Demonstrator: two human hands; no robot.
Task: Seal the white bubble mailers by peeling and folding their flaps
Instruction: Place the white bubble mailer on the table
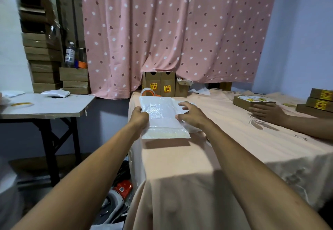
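Note:
A white bubble mailer point(160, 114) is lifted just above the peach-covered table point(225, 148), its near end toward me with a shadow under it. My left hand point(139, 117) grips the mailer's left edge, fingers curled round it. My right hand point(189, 112) is at the mailer's right edge with fingers spread and slightly bent, thumb near the edge; whether it holds the mailer I cannot tell. More white mailers seem to lie under it at the right edge.
An orange tape dispenser point(148, 91) and upright cardboard boxes point(159, 85) stand behind the mailer. Another person's hand point(266, 111) rests by flat boxes point(252, 101) at the right. A side table point(45, 106) at the left carries a white pouch and a tape roll.

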